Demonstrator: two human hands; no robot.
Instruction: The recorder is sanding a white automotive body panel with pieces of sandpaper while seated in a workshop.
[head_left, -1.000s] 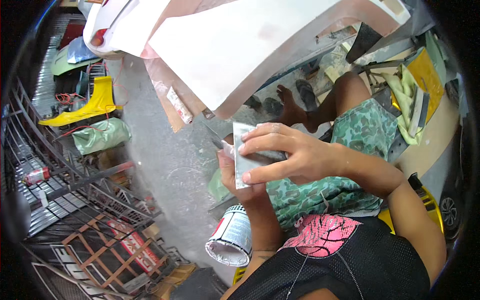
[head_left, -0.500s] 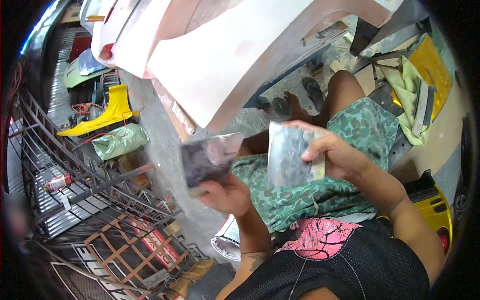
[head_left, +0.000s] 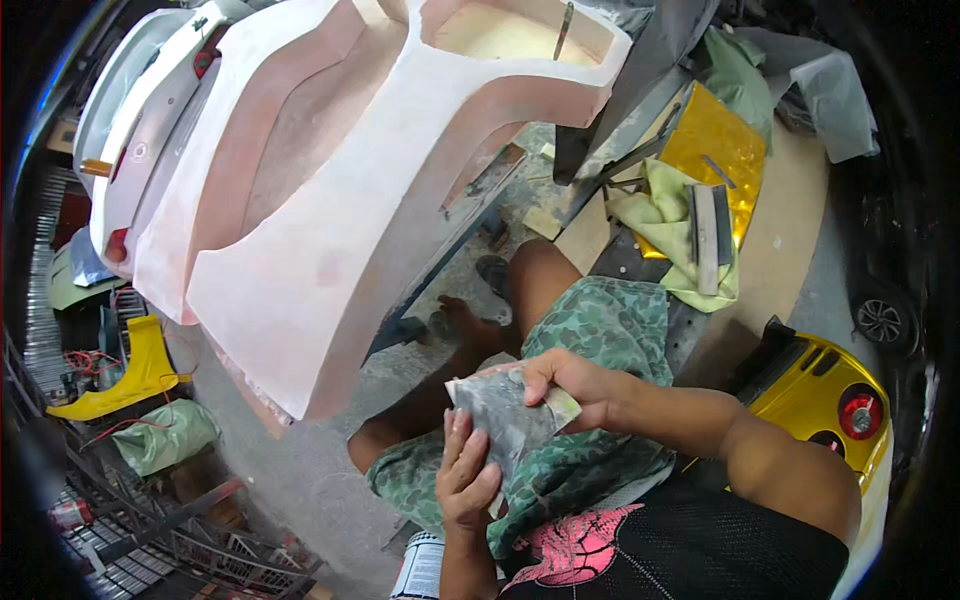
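My right hand pinches a worn grey sheet of sandpaper by its upper right part, thumb on the face. My left hand is at the sheet's lower left edge, its fingers lying along that edge and closed against it. Only one face shows; whether a second piece lies behind it I cannot tell. The sheet is tilted above my lap, over green camouflage shorts. Ahead stands a large car body panel, white with pinkish patches, not touched by either hand.
To the right, a pale green cloth and a sanding block lie near a gold sheet. A gold car part with red lamps sits near my right elbow. At left are a yellow panel and metal racks; a can stands below.
My hands, holding separate dark and pale pieces before, have come together at one visible sheet. The view has shifted, so the white panel and gold car part show more fully.
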